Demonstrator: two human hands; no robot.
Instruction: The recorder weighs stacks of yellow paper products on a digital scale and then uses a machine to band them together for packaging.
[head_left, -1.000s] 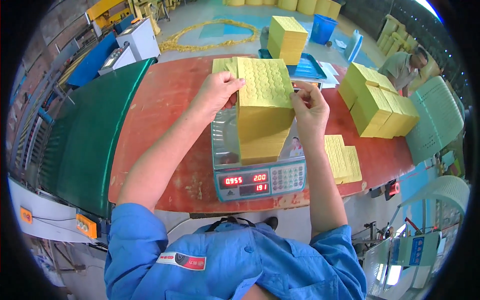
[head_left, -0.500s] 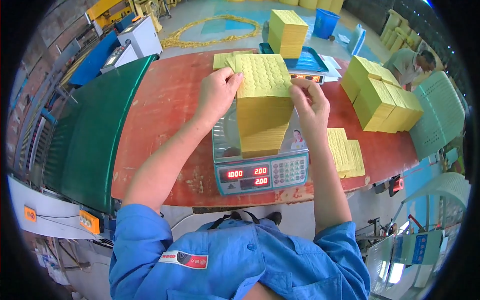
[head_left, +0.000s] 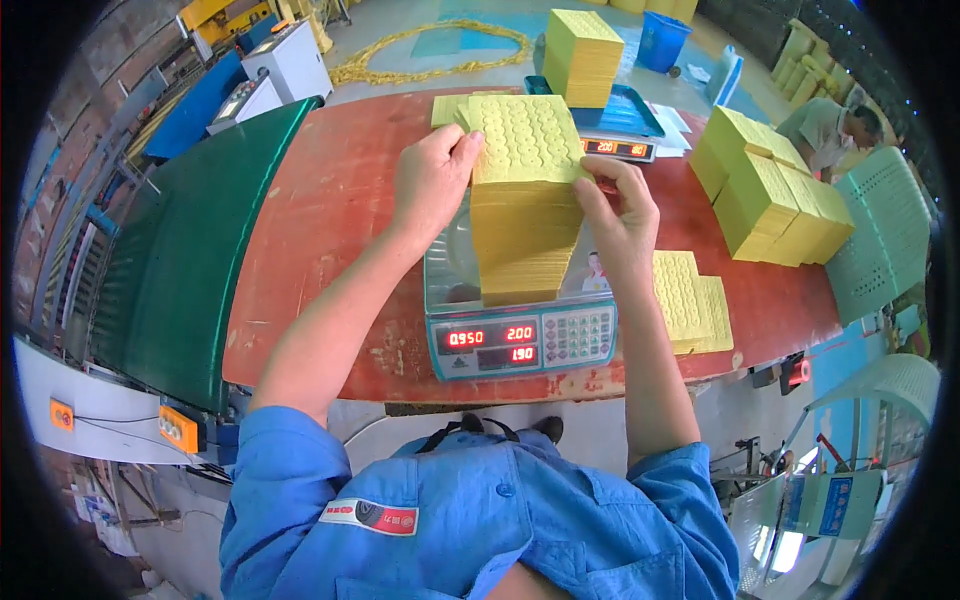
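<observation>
- While the yellow stack stands on the digital scale, the left hand pinches its upper left edge.
- Right hand grips the opposite edge between thumb and fingers.
- Scale rests on the red worktop.
- Second stack stands beyond, on a blue tray.

Carries, as a broad red worktop with pale scuffs toward the near edge, a teal-framed scale close to that edge and, farther back, a second scale with a blue tray. Holds, toward the right end, tall yellow stacks set tightly together, with flat yellow sheets lying nearer the front. Also supports a low yellow pile, partly hidden, at the far edge, plus pale papers beside the second scale.
</observation>
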